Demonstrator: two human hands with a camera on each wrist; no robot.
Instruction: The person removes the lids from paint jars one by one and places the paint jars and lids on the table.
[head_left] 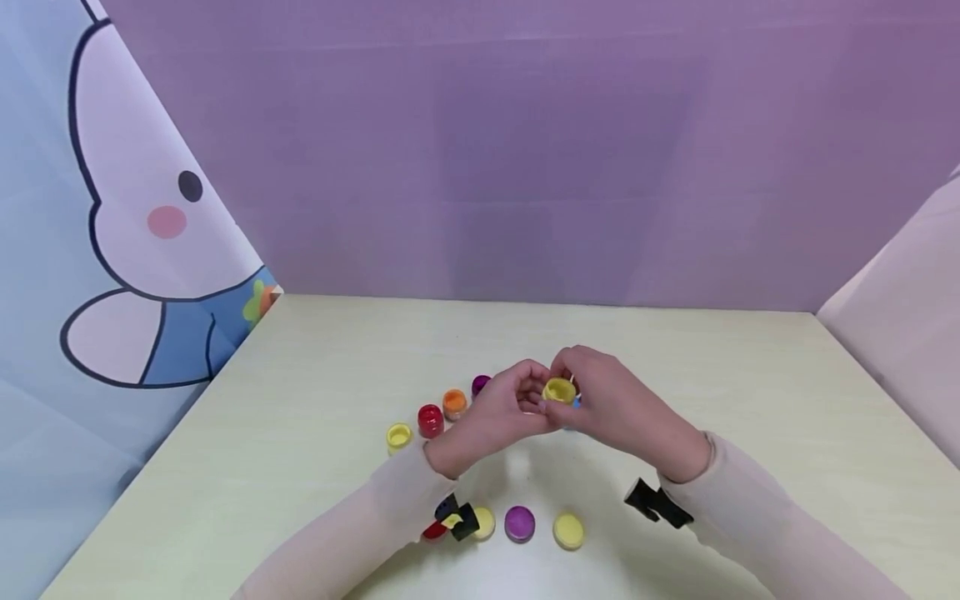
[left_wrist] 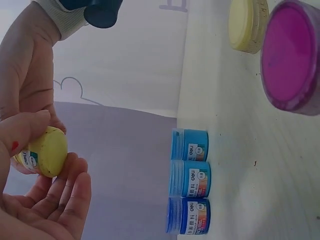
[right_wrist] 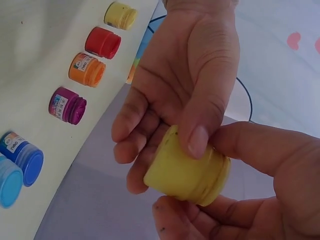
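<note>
2 hands, left hand [head_left: 501, 410] and right hand [head_left: 609, 404], grip a yellow jar [head_left: 558, 390]

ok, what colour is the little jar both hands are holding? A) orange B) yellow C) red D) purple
B: the left hand and right hand together hold a yellow jar above the table; the red jar, orange jar and purple jar stand untouched in the row.

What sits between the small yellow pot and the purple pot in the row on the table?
A red pot and an orange pot stand between the yellow pot and purple pot, clearest in the right wrist view.
</note>
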